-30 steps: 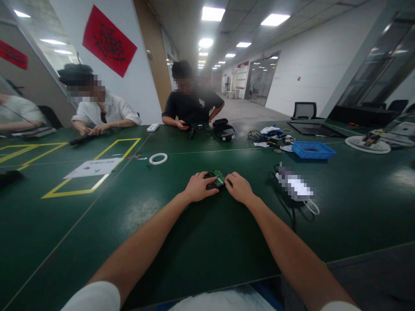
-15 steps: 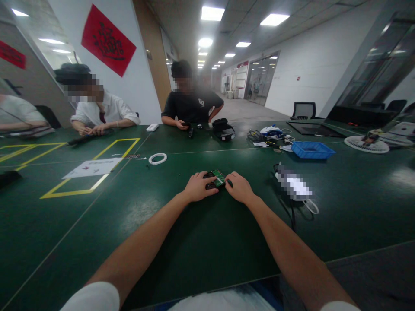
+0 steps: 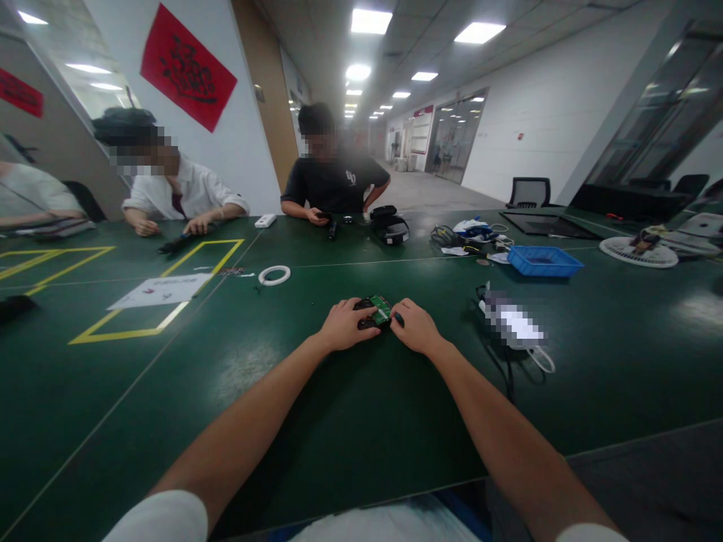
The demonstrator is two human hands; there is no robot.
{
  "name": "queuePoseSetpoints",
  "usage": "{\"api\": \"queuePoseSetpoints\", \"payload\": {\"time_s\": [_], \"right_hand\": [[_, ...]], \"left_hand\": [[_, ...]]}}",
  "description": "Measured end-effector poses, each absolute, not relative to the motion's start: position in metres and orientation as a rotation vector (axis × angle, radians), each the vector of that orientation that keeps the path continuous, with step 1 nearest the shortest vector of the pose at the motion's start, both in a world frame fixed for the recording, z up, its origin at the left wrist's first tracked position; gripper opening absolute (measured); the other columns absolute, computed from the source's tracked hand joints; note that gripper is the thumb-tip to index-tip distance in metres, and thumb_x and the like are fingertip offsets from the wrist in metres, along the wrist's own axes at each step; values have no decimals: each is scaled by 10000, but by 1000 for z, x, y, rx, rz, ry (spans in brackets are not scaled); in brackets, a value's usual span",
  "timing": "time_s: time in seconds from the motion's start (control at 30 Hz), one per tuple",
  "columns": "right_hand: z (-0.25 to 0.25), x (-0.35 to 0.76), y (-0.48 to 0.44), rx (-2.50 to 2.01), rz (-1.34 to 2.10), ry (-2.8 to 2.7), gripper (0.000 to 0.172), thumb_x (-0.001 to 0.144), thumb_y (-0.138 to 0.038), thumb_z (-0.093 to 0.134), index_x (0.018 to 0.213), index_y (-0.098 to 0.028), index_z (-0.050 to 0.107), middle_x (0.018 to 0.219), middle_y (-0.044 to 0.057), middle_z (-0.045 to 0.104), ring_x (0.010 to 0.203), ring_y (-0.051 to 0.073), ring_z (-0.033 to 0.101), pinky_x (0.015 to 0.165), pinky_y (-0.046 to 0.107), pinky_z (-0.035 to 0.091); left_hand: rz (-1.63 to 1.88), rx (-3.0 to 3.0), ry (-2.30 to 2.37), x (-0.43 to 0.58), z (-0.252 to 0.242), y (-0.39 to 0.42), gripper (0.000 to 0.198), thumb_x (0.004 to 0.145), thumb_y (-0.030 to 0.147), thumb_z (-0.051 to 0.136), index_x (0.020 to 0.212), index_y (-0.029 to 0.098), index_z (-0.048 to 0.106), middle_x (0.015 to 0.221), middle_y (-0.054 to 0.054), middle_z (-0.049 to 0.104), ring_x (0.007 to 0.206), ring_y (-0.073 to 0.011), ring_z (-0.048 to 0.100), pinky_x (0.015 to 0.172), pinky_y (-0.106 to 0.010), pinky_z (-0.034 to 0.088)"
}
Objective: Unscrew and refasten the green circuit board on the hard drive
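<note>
A small dark device with a green circuit board [image 3: 380, 309] lies on the green table [image 3: 350, 421] in front of me. My left hand [image 3: 347, 327] grips its left side, with fingers across the top and the thumb along the near edge. At the board's right edge, my right hand [image 3: 416, 325] is closed, its fingers pinched around a small dark object [image 3: 399, 318] that is partly hidden, perhaps a tool's handle. The part of the device under my left fingers cannot be seen.
To the right lie a lit phone [image 3: 517, 324] with cables and a blue tray [image 3: 545, 262]. A white ring [image 3: 274, 275] and a paper sheet [image 3: 161, 290] lie left. Across the table are a person in black [image 3: 339, 184] and one in white [image 3: 184, 188], near a black case [image 3: 391, 228].
My hands and the board look nearly unmoved. Across the table, the person in white has shifted a dark object to the right and has one hand on it.
</note>
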State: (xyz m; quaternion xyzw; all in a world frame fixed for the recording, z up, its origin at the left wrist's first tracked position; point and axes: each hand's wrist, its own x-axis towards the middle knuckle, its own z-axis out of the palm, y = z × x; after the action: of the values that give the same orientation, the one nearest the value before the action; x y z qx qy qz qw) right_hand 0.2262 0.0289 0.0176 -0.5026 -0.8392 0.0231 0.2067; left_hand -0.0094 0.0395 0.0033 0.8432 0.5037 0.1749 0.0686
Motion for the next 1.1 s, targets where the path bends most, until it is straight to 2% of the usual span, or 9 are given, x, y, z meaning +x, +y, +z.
{"api": "queuePoseSetpoints", "payload": {"time_s": [0.2,0.57,0.83,1.0,1.1], "right_hand": [[19,225,29,-1407,92,-2350,140,961,-281,544,1014,-213,655,1122,79,595,894,175,614,746,276,469],[14,229,33,-1410,22,-2281,150,955,-258,525,1015,-212,654,1092,80,629,930,200,628,803,297,478],[16,229,36,-1445,33,-2072,369,976,-302,470,1319,-186,540,1258,136,616,999,263,647,843,374,508],[14,232,40,-1290,34,-1985,370,997,-266,412,1340,-178,520,1295,151,577,1076,272,624,907,421,527],[15,232,42,-1160,-5,-1903,341,1006,-292,432,1318,-190,520,1276,149,561,1144,280,590,963,452,520]], "left_hand": [[524,2535,1520,-9,3,39,689,815,734,608,1397,365,602,1497,-104,445,1327,-402,434,1076,-562,357],[497,2556,1552,-8,5,38,664,829,707,618,1404,377,594,1504,-98,442,1322,-388,445,1071,-540,372],[502,2569,1553,-8,5,39,671,829,716,606,1402,367,600,1487,-112,462,1300,-398,463,1051,-541,384],[502,2562,1622,-2,8,33,651,835,712,597,1380,355,621,1463,-130,489,1287,-416,469,1040,-552,374],[522,2527,1673,4,10,29,702,821,767,562,1373,339,627,1433,-154,512,1267,-435,476,1025,-564,372]]}}
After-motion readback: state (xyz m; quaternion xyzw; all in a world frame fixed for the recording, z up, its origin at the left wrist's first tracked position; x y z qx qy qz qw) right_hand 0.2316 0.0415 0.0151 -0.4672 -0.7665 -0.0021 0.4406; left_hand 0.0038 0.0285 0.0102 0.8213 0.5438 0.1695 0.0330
